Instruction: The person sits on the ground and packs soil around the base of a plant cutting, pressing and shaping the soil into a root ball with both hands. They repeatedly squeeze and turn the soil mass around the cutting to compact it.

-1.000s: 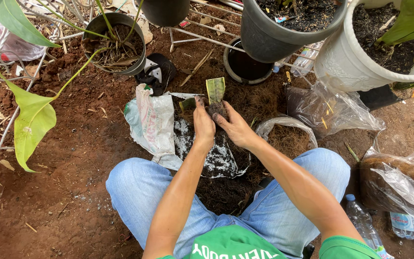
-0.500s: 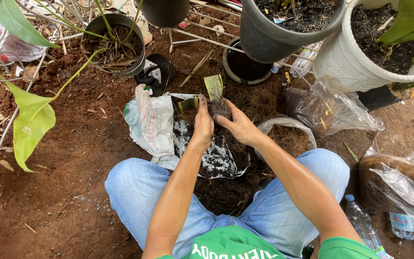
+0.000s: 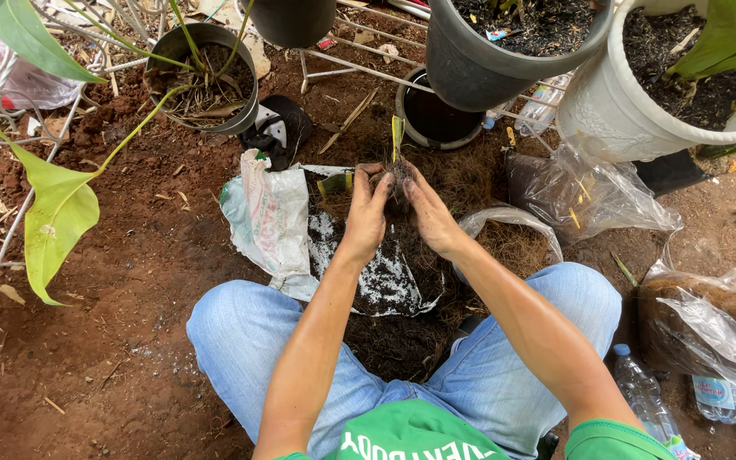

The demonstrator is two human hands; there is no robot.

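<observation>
Both hands, the left hand (image 3: 366, 213) and right hand (image 3: 428, 213), still clasp the fibrous root clump (image 3: 398, 183) over the open soil sack (image 3: 274, 221), its leaf stub (image 3: 397, 136) now turned edge-on.

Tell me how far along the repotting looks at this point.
Done: a sack lies open with dark potting mix spread on it, between the knees. In hand: the left hand and right hand cup a small cutting with a clump of fibrous soil around its base. Left: the small black pot beyond the hands looks empty, nothing planted in it.
</observation>
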